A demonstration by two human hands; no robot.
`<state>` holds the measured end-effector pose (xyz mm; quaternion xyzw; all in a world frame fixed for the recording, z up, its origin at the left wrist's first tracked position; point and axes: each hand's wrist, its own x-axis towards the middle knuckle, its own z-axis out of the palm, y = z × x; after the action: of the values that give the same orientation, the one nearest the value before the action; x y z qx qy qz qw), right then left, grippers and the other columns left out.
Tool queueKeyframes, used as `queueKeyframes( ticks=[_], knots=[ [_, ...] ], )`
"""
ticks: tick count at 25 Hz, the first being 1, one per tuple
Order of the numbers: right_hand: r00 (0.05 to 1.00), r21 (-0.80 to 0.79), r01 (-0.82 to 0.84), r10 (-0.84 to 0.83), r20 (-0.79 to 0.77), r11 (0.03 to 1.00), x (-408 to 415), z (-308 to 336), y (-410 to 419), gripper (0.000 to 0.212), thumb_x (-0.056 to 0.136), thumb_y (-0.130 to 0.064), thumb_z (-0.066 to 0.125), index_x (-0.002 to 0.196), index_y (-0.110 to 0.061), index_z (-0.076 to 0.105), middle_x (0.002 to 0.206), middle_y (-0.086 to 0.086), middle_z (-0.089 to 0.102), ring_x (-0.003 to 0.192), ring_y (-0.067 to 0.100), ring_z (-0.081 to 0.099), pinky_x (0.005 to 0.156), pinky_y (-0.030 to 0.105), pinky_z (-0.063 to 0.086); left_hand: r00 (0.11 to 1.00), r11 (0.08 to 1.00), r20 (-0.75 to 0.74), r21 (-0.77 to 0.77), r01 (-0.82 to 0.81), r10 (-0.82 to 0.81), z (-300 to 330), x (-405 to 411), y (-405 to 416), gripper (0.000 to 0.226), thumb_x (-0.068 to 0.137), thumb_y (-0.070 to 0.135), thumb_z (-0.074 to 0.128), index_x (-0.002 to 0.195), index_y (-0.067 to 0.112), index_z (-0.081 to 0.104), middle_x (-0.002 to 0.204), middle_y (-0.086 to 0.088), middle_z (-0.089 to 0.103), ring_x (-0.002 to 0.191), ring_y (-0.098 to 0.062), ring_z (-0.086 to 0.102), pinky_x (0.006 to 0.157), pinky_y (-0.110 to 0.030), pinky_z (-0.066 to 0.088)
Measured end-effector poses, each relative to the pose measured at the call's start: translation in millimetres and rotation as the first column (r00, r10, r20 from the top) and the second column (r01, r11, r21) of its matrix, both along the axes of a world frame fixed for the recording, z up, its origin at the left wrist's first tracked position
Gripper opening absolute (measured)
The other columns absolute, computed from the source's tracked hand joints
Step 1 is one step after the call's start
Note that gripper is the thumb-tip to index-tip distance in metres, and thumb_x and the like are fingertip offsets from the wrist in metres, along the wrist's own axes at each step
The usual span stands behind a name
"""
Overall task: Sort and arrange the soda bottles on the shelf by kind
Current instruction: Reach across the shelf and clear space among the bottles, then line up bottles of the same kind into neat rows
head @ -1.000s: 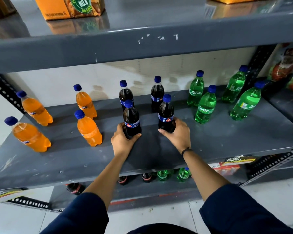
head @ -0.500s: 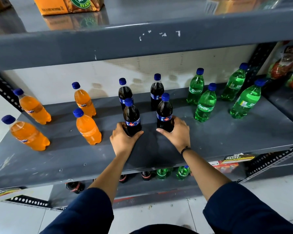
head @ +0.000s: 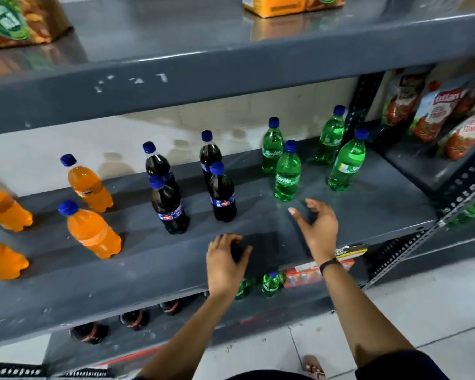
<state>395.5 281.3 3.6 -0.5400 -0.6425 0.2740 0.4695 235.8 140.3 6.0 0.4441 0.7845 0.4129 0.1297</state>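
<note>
On the grey middle shelf stand three groups of bottles. Several orange soda bottles fill the left side. Several dark cola bottles stand in the middle, two in front and two behind. Several green Sprite bottles occupy the right. My left hand hovers over the shelf's front, fingers loosely curled, holding nothing. My right hand is spread wide, empty, just in front of the nearest Sprite bottle and apart from it.
A lower shelf holds more cola bottles and green bottles. The upper shelf carries orange cartons. Red pouches sit on the neighbouring shelf at right, past a black perforated post. Tiled floor lies below.
Both hands let go of the two front cola bottles and drew back toward the shelf front, the right one shifting toward the Sprite bottles. The view swung right.
</note>
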Motion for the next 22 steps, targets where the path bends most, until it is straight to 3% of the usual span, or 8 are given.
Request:
queueKeyframes(
  ticks=[4,7,10,13,15,18,22],
  knots=[
    [0.984,-0.041,0.113,-0.117,-0.136,0.993,45,4,36,0.052,0.074,-0.022,0.079,0.117,-0.003,0.055,0.11,0.02,0.055,0.086,0.024,0.059,0.082,0.046,0.054,0.994,0.998,0.092,0.019,0.056,-0.057,9,29,59,0.051,0.075,0.026,0.075,0.119,0.011,0.056,0.118,-0.008,0.063,0.111,-0.025,0.056,0.098,-0.039,0.045],
    [0.975,-0.147,0.086,-0.113,-0.189,0.985,70,7,68,0.069,0.075,-0.021,0.078,0.132,-0.004,0.044,0.124,0.019,0.046,0.088,0.02,0.056,0.083,0.052,0.055,0.988,0.998,0.145,-0.029,0.057,-0.052,17,37,108,0.069,0.073,0.026,0.077,0.131,0.007,0.046,0.131,-0.013,0.057,0.123,-0.029,0.051,0.104,-0.044,0.041],
    [0.992,-0.162,0.021,-0.041,-0.119,0.987,89,10,95,0.079,0.073,-0.026,0.079,0.138,-0.008,0.038,0.133,0.015,0.043,0.096,0.021,0.056,0.089,0.05,0.053,0.992,0.995,0.125,-0.1,0.005,0.008,19,48,146,0.073,0.071,0.033,0.077,0.131,0.011,0.042,0.129,-0.012,0.058,0.122,-0.032,0.051,0.099,-0.045,0.043],
    [0.998,-0.151,-0.068,0.068,-0.006,0.986,102,9,115,0.084,0.071,-0.034,0.08,0.14,-0.012,0.037,0.138,0.012,0.044,0.118,0.024,0.053,0.097,0.042,0.047,0.995,0.988,0.077,-0.146,-0.055,0.066,16,55,165,0.072,0.07,0.04,0.076,0.129,0.017,0.043,0.122,-0.012,0.063,0.118,-0.032,0.054,0.097,-0.042,0.043],
    [0.986,-0.156,-0.157,0.163,0.028,0.975,105,9,125,0.075,0.071,-0.035,0.08,0.134,-0.013,0.045,0.132,0.01,0.055,0.119,0.024,0.054,0.099,0.045,0.047,0.994,0.984,0.05,-0.153,-0.088,0.096,14,56,169,0.07,0.069,0.042,0.076,0.126,0.017,0.046,0.118,-0.013,0.065,0.115,-0.032,0.055,0.096,-0.041,0.042],
    [0.978,-0.129,-0.196,0.204,0.052,0.972,105,10,129,0.052,0.07,-0.04,0.079,0.112,-0.015,0.06,0.108,0.006,0.071,0.1,0.023,0.065,0.084,0.04,0.054,0.986,0.985,0.078,-0.105,-0.138,0.146,13,60,171,0.07,0.064,0.042,0.08,0.122,0.018,0.048,0.116,-0.011,0.066,0.115,-0.031,0.056,0.098,-0.042,0.041],
    [0.979,-0.086,-0.195,0.2,0.051,0.977,104,9,127,0.05,0.071,-0.043,0.078,0.11,-0.016,0.061,0.103,0.004,0.073,0.095,0.02,0.067,0.077,0.031,0.052,0.981,0.982,0.059,-0.053,-0.184,0.187,13,65,171,0.074,0.06,0.043,0.082,0.12,0.016,0.049,0.114,-0.012,0.067,0.112,-0.033,0.058,0.096,-0.045,0.044]
  ],
)
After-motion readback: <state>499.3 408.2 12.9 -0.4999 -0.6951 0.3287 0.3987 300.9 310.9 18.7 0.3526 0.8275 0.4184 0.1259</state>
